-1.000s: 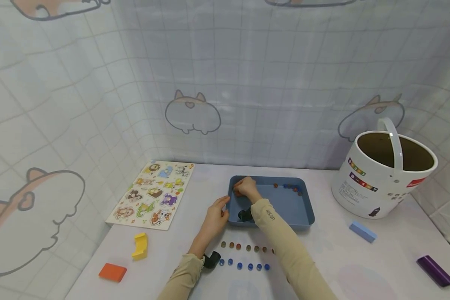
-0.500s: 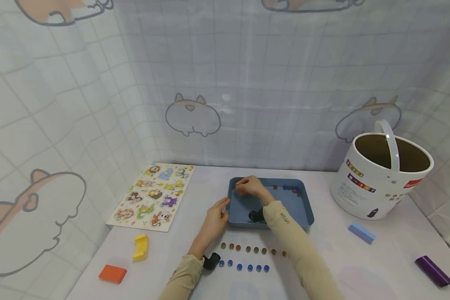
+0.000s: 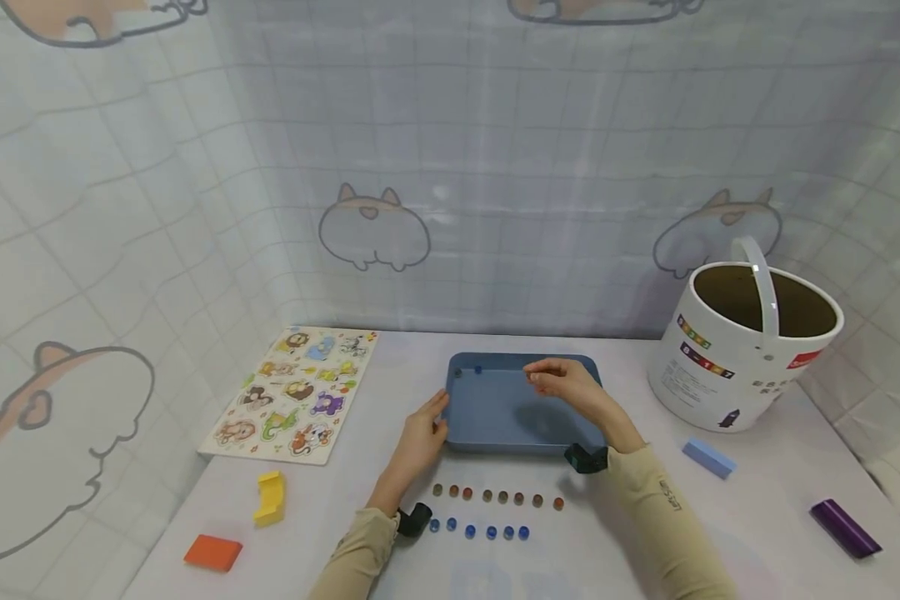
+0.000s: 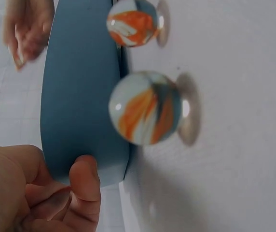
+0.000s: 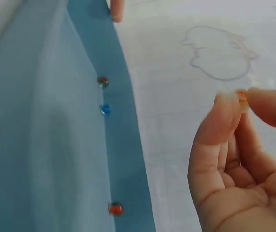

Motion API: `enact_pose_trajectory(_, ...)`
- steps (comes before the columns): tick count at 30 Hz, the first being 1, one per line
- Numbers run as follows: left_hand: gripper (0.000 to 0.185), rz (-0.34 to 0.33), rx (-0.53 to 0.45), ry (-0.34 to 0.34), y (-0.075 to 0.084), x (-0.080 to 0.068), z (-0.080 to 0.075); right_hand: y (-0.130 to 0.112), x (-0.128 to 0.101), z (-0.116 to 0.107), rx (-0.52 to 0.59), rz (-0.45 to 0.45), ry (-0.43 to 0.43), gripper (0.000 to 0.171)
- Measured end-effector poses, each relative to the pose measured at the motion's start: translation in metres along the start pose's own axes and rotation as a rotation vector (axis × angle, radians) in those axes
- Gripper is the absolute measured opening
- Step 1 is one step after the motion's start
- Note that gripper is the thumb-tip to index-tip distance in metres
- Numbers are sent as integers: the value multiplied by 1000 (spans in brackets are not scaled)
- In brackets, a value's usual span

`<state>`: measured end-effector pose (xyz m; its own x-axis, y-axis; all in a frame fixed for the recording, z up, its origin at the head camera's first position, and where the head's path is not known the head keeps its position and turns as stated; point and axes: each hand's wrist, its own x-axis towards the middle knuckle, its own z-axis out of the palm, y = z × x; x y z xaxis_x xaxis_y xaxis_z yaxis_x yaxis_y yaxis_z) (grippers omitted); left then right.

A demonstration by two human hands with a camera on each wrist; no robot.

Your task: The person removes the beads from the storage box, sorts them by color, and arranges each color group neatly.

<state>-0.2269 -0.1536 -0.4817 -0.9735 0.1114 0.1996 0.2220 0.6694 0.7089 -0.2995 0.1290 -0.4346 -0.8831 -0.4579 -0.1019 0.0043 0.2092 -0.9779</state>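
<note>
My right hand point(image 3: 570, 387) is raised over the right part of a blue tray point(image 3: 525, 448), pinching an orange-and-clear marble point(image 5: 242, 100) between thumb and fingertips. At the tray's near-left corner, my left hand point(image 3: 420, 437) grips the wall; the left wrist view shows a fingertip point(image 4: 86, 176) against its outer face. Inside the tray lie a dark multicoloured marble point(image 5: 103, 82), a blue marble point(image 5: 106, 109) and an orange-red marble point(image 5: 116, 209). In front of the tray are a row of orange-brown marbles point(image 3: 502, 497) and a row of blue marbles point(image 3: 491, 532).
An animal puzzle board point(image 3: 288, 396) lies at the left, with a yellow block point(image 3: 270, 498) and an orange block point(image 3: 213, 552) nearer. To the right stand a white handled bucket point(image 3: 708, 367), a light-blue block point(image 3: 708, 458) and a purple block point(image 3: 845, 529). A patterned curtain point(image 3: 495, 233) hangs behind.
My right hand has moved from the tray's left end to its right side and now shows a pinched marble. Marbles at the far left have come into sight. My left hand stays at the corner.
</note>
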Motion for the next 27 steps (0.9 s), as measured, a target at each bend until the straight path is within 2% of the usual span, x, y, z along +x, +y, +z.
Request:
enact_pose_trajectory(7,47,-7,-5,-21,0,1,-2,17,-50,-13,3,-28,-46,49)
enact_pose_trajectory(11,47,-4,-19,-15,1,1,-2,22,-71,-16,-15,-51,-92,47)
enact_pose_trajectory(15,47,-8,-27,-16,1,1,-1,28,-85,-17,-5,-76,-146,42)
enact_pose_trajectory(21,47,-4,-34,-17,0,3,0,45,-104,-10,94,-72,-231,39)
enact_pose_trajectory(24,48,-3,-41,-16,-2,3,-1,54,-111,-6,95,-40,-226,41)
enact_pose_trajectory(27,48,-17,-53,-22,-2,1,-3,61,-116,-3,25,-10,-184,40)
